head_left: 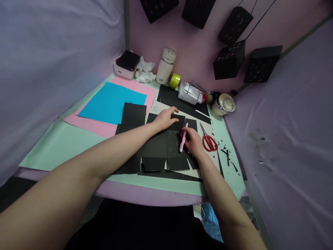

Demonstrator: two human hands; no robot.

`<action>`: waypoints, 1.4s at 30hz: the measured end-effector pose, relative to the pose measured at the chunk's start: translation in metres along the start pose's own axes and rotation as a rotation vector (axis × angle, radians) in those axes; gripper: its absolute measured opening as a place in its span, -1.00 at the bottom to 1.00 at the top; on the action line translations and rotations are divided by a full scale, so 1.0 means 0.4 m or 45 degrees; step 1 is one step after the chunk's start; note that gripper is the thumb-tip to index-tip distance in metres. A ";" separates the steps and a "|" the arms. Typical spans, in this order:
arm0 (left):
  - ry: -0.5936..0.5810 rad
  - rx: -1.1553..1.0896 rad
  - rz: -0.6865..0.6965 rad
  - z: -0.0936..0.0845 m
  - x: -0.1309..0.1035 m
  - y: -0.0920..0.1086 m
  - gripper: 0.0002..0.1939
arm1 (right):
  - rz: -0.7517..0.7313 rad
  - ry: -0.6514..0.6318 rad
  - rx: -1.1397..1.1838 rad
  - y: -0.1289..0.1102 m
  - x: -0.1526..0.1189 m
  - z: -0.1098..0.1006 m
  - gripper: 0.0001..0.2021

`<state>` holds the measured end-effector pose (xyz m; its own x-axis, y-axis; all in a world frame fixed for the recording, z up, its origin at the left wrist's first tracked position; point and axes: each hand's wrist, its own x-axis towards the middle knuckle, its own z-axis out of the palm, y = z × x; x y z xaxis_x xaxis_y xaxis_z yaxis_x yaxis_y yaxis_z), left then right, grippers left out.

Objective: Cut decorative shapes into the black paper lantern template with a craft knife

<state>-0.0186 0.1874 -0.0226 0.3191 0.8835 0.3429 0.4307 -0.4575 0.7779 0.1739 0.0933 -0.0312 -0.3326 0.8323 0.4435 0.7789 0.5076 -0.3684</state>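
My left hand [166,118] lies on the black card with its thumb and fingers apart, holding nothing. Under both hands is a cut piece of black card [154,147] with folded flaps along its near edge. The fingers of my right hand [193,141] are closed round a slim pink pen [184,138] with a white end, held over the card's right side. Whether its working tip touches the card I cannot tell. To the right of that hand lie scissors [209,143] with red handles, blades pointing away.
Blue paper [111,102] lies on pink paper [96,129] at left. At the back stand a white bottle [165,67], yellow tape [174,81], a box of markers [191,93] and a jar [223,105]. Black scraps [228,158] lie at right; black boxes [230,60] hang above.
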 end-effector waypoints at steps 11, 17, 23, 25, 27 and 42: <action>-0.003 -0.033 0.024 -0.003 0.000 -0.002 -0.68 | 0.365 1.080 0.181 0.065 0.005 -0.101 -0.73; 0.011 -0.067 0.069 -0.007 -0.003 0.006 -0.68 | 0.721 1.272 0.276 0.115 -0.030 -0.189 -0.83; 0.040 -0.069 0.089 -0.016 -0.007 0.017 -0.68 | 0.728 0.747 0.614 0.022 -0.031 -0.130 -0.71; 0.047 -0.063 0.091 -0.018 -0.007 0.018 -0.69 | 0.733 0.547 0.770 0.000 -0.021 -0.105 -0.71; 0.051 -0.059 0.093 -0.017 -0.006 0.018 -0.69 | 0.713 0.406 0.866 -0.008 -0.013 -0.087 -0.72; 0.069 -0.066 0.104 -0.015 -0.007 0.023 -0.70 | 0.511 0.300 0.467 -0.063 -0.043 -0.027 -0.89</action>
<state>-0.0207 0.1815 -0.0130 0.3051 0.8481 0.4332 0.3602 -0.5239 0.7719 0.1657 0.0638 -0.0208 0.1098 0.9245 0.3651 0.5709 0.2420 -0.7845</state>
